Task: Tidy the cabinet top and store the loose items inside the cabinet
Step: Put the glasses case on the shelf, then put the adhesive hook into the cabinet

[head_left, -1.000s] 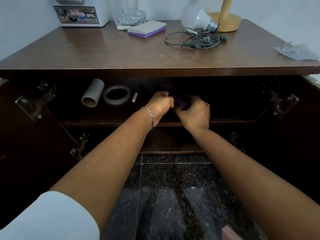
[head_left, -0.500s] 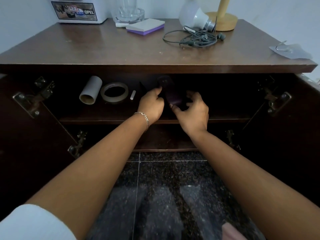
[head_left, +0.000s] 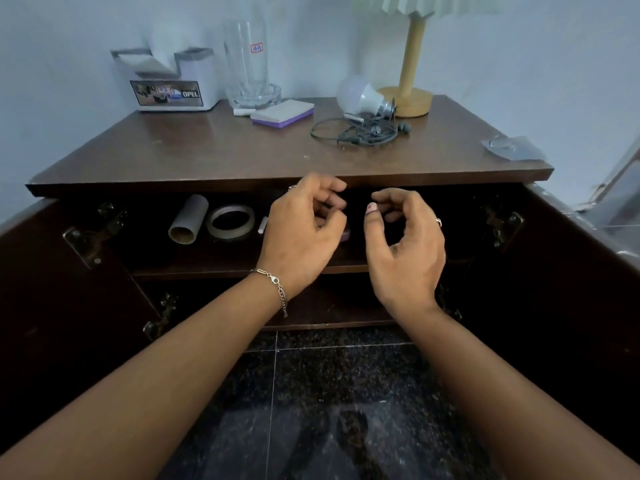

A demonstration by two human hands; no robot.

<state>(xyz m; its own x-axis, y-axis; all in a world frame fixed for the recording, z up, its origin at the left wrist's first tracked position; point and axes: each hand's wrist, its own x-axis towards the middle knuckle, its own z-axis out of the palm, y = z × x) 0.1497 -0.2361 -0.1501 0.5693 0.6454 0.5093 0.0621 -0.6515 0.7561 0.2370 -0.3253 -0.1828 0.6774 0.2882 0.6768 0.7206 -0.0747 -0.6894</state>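
Both hands empty, fingers loosely curled: left hand (head_left: 298, 233), right hand (head_left: 405, 247). Cable (head_left: 356, 133) lies at 12 o'clock, nearer right.

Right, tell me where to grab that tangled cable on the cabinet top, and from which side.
Take the cable at its dense bundle on the right, not the thin single loop trailing left, so that the whole tangle probably lifts together. Come from above and the front with the right hand, which is empty: the bulb and lamp base crowd it from behind.
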